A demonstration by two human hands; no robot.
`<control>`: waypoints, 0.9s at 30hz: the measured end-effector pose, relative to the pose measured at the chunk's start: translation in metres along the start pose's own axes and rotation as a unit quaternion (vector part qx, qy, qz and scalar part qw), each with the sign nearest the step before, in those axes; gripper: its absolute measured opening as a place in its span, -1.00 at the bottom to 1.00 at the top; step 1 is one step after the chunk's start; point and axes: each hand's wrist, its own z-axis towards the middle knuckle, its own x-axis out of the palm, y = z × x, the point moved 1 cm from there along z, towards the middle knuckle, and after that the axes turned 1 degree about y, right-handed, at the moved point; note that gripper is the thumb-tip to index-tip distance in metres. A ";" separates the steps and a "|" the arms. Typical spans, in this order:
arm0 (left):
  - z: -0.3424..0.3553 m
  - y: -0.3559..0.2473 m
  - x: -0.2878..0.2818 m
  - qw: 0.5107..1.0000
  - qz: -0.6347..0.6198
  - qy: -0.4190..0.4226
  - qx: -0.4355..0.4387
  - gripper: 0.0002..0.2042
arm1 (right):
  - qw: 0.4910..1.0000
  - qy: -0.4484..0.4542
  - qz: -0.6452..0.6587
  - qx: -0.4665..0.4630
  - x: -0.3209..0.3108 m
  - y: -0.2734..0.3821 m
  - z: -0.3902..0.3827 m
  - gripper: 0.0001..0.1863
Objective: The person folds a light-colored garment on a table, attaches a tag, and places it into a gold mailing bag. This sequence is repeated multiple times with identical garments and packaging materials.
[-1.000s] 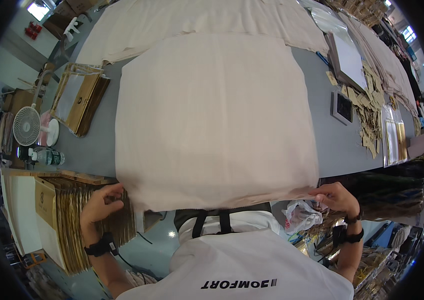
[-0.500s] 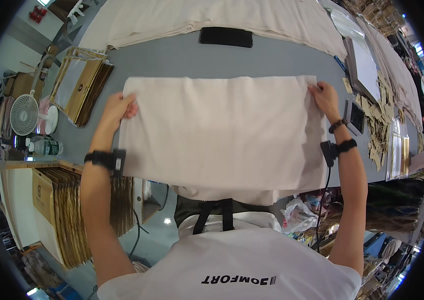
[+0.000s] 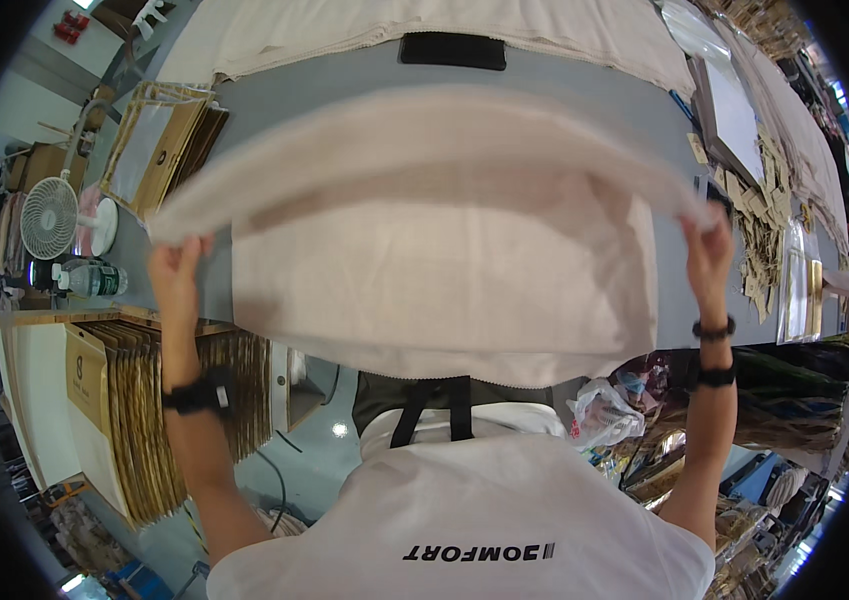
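A pale beige piece of fabric [image 3: 444, 290] lies on the grey table in front of me, its near edge hanging over the table's front. Its far part is lifted and bowed upward in a blurred arc between my hands. My left hand [image 3: 180, 262] pinches the raised part's left corner, beside the stack of packets. At the opposite corner, my right hand [image 3: 707, 250] grips the cloth, close to the pile of tags. Whether the fabric is a finished garment I cannot tell.
More beige cloth [image 3: 584, 22] and a black flat object [image 3: 452, 51] lie at the far side. Brown packets [image 3: 159, 140], a white fan [image 3: 49, 218] and a plastic bottle [image 3: 92, 278] stand at left. Paper tags [image 3: 759, 235] and a white stack [image 3: 727, 125] are at right.
The fabric's far edge has come up off the table and bulges in an arc. Both hands have moved outward and toward me, still holding its corners.
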 end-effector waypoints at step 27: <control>0.180 -0.036 0.114 0.979 0.117 -0.036 0.162 -0.74 | 0.966 -0.159 -0.203 -0.015 0.049 -0.029 0.170 -0.56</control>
